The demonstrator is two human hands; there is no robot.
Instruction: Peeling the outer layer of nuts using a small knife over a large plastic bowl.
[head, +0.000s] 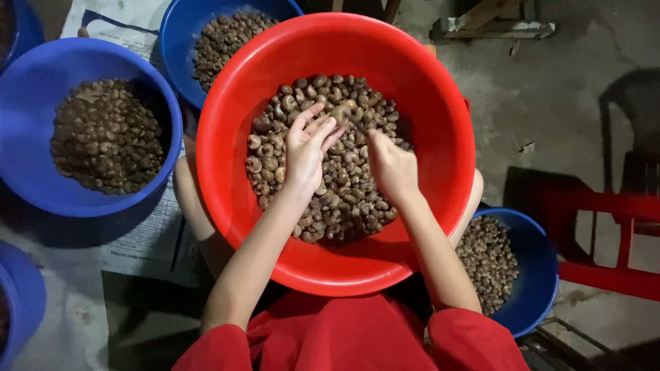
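The nuts are small and piled up, so they cannot be counted one by one. The tips of the right hand dig down into the brown nuts, so I cannot tell if it pinches one or not. The left hand lies flat on top of the pile with its fingers spread a little and holds nothing. Both hands are in the big red bowl, which sits on the person's lap, and the nuts cover the bottom of it. There is one red bowl. There are five blue bowls, and most are cut off or partly hidden: one full blue bowl on the left, one behind the red bowl at the top, one low on the right, partly under the red bowl, a small piece in the top left corner, and a piece at the bottom left. A white printed sheet lies under the bowls on the left, mostly covered. A red chair stands at the right edge, cut off.
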